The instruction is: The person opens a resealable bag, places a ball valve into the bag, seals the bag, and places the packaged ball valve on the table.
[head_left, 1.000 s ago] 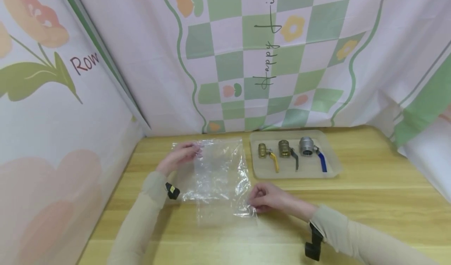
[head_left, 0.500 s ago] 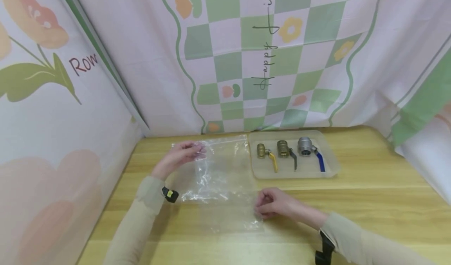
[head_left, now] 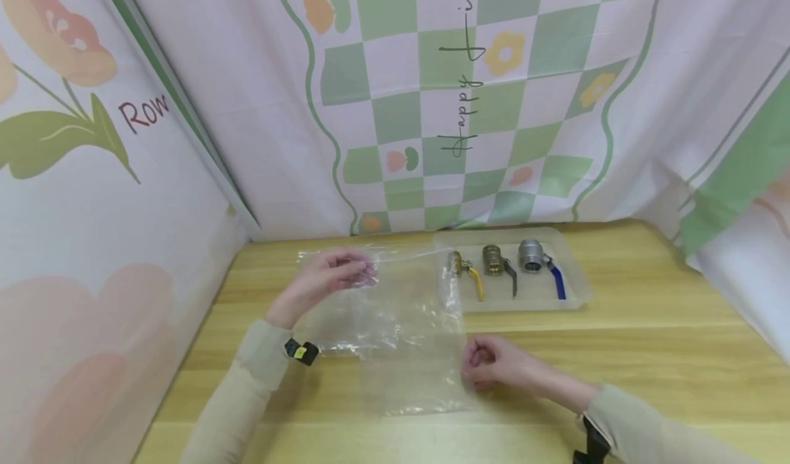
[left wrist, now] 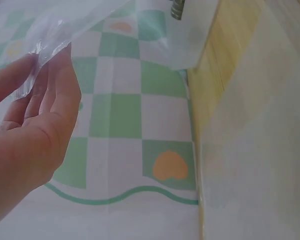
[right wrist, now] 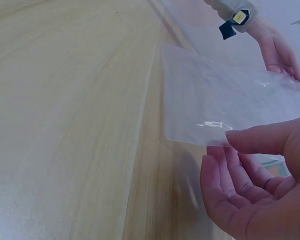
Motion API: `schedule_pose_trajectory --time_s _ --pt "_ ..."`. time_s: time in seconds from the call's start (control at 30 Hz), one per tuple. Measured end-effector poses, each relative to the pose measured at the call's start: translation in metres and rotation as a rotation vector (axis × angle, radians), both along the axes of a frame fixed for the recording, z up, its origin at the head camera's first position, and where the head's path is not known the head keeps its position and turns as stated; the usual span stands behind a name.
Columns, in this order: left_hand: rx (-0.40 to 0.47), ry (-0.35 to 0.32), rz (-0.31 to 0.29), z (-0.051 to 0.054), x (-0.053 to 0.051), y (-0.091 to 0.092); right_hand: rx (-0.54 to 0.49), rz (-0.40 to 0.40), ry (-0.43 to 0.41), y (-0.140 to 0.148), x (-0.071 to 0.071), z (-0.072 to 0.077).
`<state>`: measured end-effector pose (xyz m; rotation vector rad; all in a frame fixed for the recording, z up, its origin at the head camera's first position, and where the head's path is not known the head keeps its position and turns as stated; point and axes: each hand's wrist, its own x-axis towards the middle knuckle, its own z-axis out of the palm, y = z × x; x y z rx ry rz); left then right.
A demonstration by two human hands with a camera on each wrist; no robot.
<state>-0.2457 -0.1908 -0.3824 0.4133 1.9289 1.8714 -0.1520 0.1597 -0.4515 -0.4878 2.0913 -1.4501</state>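
Note:
A clear plastic bag (head_left: 413, 340) is stretched between both hands, lifted off the wood, with another clear sheet of plastic (head_left: 330, 320) lying under its left part. My left hand (head_left: 321, 282) pinches the bag's upper left area; the left wrist view shows the thumb and fingers of that hand (left wrist: 35, 115) on the crinkled film. At the lower right edge, my right hand (head_left: 503, 364) pinches the film. The right wrist view has the thumb of this hand (right wrist: 255, 180) on top of the bag (right wrist: 215, 105) and fingers below.
Behind and right, a translucent tray (head_left: 577, 289) holds three valves: a small brass one with a yellow handle (head_left: 476, 282), a larger one with a grey handle (head_left: 492, 260), and a silver one with a blue handle (head_left: 531, 255). A patterned curtain (head_left: 395, 107) hangs behind the table.
The bag has moved right and its upper right part now overlaps the tray's left side. My right hand has moved right and slightly nearer; my left hand has shifted slightly, still holding the film.

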Motion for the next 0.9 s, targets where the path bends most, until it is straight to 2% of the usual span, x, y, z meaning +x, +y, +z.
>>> schedule_pose_trajectory --time_s 0.23,0.63,0.9 --pt "0.016 0.045 -0.089 0.006 0.011 0.008 -0.022 0.017 0.030 0.007 0.000 0.008" --pt "0.047 0.048 -0.142 0.009 0.023 0.015 0.021 -0.012 0.071 0.014 -0.005 0.014" --pt "0.038 0.062 -0.192 0.011 0.027 0.021 0.076 -0.045 0.171 0.019 -0.010 0.018"
